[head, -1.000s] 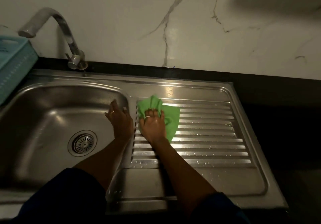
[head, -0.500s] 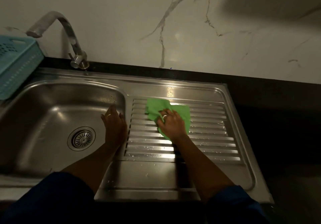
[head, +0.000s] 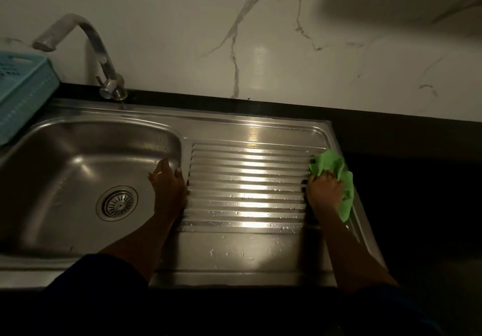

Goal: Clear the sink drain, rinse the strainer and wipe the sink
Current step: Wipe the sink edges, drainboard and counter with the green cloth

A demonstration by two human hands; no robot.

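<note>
At three o'clock, the right hand point(head: 324, 192) grips a bunched green cloth point(head: 330, 163) on the drainboard point(head: 247, 179). The left hand point(head: 168, 187) — flat, empty — rests on the sink point(head: 78, 158) rim.

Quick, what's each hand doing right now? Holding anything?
Left hand: open, resting on the basin rim, holding nothing.
Right hand: closed on the green cloth at the drainboard's right edge.
</note>
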